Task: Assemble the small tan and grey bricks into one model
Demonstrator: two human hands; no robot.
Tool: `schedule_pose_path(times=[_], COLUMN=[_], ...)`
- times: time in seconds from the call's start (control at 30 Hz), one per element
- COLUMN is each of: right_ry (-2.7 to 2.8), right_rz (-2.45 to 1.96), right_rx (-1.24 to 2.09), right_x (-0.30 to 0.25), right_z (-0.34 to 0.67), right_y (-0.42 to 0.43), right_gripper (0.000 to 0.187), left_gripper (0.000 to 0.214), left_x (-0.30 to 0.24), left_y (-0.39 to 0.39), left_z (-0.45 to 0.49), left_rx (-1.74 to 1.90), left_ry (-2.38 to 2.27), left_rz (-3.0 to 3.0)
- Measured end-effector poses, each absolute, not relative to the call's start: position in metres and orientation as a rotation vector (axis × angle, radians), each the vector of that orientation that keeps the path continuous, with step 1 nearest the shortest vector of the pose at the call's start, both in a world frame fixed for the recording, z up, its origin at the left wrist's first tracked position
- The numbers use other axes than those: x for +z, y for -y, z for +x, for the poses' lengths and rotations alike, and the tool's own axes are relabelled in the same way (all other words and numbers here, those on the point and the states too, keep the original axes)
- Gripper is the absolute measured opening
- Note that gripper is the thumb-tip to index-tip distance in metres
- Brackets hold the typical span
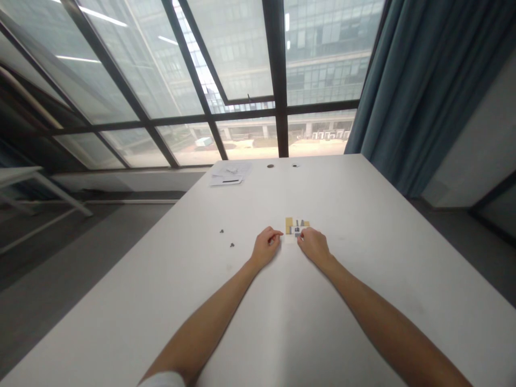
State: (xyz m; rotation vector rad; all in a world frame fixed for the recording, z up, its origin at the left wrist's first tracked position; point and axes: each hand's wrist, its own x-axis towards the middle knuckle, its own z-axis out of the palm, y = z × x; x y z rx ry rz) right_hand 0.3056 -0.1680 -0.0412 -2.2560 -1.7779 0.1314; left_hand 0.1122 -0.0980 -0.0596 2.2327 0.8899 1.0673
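Observation:
A small flat patch of yellow, white and grey printed pieces (289, 222) lies on the white table between my hands. My left hand (266, 246) rests at its left side, index finger stretched toward the patch and thumb a little apart, with nothing visible between them. Over the right part of the patch is my right hand (315, 244), its fingers curled and closed at the edge of a white piece with dark print (296, 229). Those fingers hide part of the piece. The pieces are too small to make out further.
Two small dark objects (231, 245) lie on the white table (258, 199) to the left of my hands. Papers (228, 173) are at the far left corner. Two round fittings (270, 166) sit near the far edge. Windows stand beyond, with a blue curtain (423, 80) at right.

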Motion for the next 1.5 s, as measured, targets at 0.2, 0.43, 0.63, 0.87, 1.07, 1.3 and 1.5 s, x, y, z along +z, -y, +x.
schedule_pose_path(times=[0.2, 0.43, 0.63, 0.87, 1.07, 1.3, 1.5], right_ry=[1.776, 1.749, 1.470, 1.049, 1.068, 1.136, 1.171], right_rz=[-2.243, -2.222, -2.137, -2.123, -2.279, -2.380, -2.402], right_rx=[0.128, 0.121, -0.030, 0.044, 0.184, 0.189, 0.188], right_x=[-0.042, -0.045, -0.042, -0.055, -0.064, -0.059, -0.056], right_z=[0.306, 0.307, 0.333, 0.374, 0.377, 0.371, 0.370], right_y=[0.168, 0.167, 0.165, 0.158, 0.152, 0.153, 0.155], right_gripper=[0.026, 0.025, 0.032, 0.041, 0.044, 0.047, 0.047], left_gripper=[0.023, 0.023, 0.023, 0.024, 0.023, 0.023, 0.023], left_x=[-0.059, -0.057, -0.060, -0.061, -0.062, -0.062, -0.062], left_y=[0.098, 0.099, 0.097, 0.096, 0.096, 0.096, 0.095], left_z=[0.112, 0.112, 0.112, 0.112, 0.113, 0.111, 0.111], left_rx=[1.060, 1.050, 1.069, 1.052, 1.059, 1.032, 1.026], left_ry=[-0.896, -0.915, -0.897, -0.901, -0.891, -0.908, -0.918], left_rz=[2.234, 2.238, 2.233, 2.237, 2.226, 2.244, 2.245])
